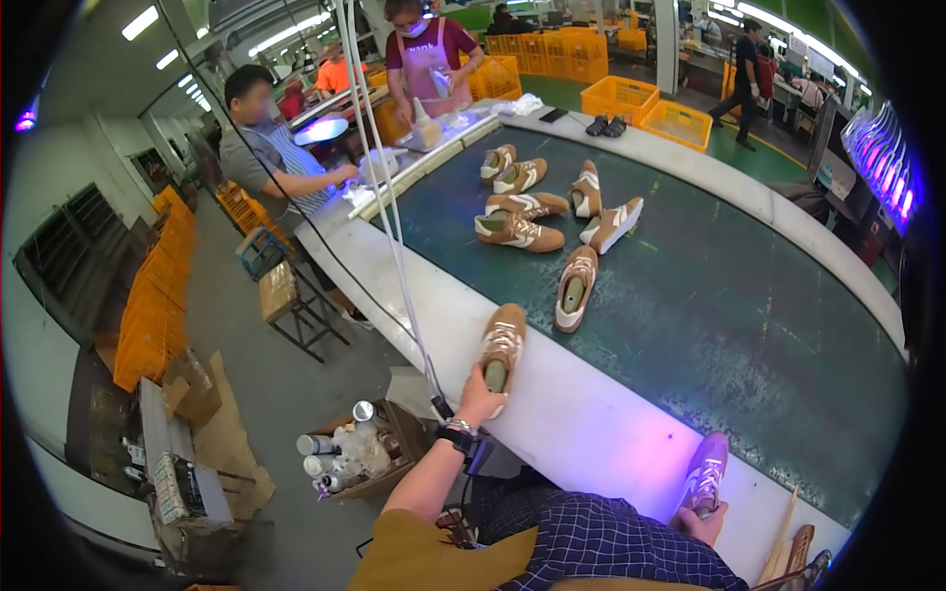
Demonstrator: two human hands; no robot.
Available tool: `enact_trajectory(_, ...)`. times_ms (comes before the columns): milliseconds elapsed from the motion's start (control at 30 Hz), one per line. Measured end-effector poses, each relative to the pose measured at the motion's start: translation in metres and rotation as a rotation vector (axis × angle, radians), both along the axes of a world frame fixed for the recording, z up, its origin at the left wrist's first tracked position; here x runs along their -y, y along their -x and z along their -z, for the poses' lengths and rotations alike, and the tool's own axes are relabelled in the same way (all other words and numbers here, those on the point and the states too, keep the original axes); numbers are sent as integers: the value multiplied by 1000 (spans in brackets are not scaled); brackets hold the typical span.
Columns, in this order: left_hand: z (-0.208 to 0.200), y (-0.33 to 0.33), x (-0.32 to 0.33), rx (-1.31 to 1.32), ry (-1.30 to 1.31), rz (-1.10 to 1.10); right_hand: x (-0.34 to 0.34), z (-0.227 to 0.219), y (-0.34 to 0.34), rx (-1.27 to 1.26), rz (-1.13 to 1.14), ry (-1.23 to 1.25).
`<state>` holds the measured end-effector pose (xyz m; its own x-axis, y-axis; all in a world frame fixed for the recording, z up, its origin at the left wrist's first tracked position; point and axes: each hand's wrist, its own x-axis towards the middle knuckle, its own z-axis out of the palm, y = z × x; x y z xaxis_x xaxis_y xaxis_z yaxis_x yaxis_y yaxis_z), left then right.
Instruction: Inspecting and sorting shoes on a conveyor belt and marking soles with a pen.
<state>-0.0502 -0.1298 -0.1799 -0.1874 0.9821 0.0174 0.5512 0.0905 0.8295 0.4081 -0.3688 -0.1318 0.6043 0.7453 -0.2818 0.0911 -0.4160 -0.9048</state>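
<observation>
My left hand point(478, 396) grips the heel end of a brown sneaker point(503, 340) with pale laces, resting on the white table edge point(581, 424). Its toe points away from me. At the lower right, my right hand point(702, 523) is closed round the heel of a second sneaker point(707, 468), tinted purple by a light. Several more brown and white sneakers lie on the dark green conveyor belt point(690, 315); the nearest one point(576, 288) stands upright just beyond the left-hand shoe.
A cardboard box point(404, 443) of bottles and cans stands on the floor at left. White cables point(389, 197) hang near my left hand. A wooden-handled brush point(800, 547) lies at the lower right. Two people work at the far left end; orange crates point(619, 98) stand beyond the belt.
</observation>
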Motion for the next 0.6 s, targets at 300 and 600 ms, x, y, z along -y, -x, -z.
enact_trajectory(300, -13, -71, 42, 7, 58, 249, 1, -2, -3, 129, -83, 35)
enact_trajectory(600, -12, -77, 34, 122, 47, 426, 2, 4, -3, 87, -28, 38)
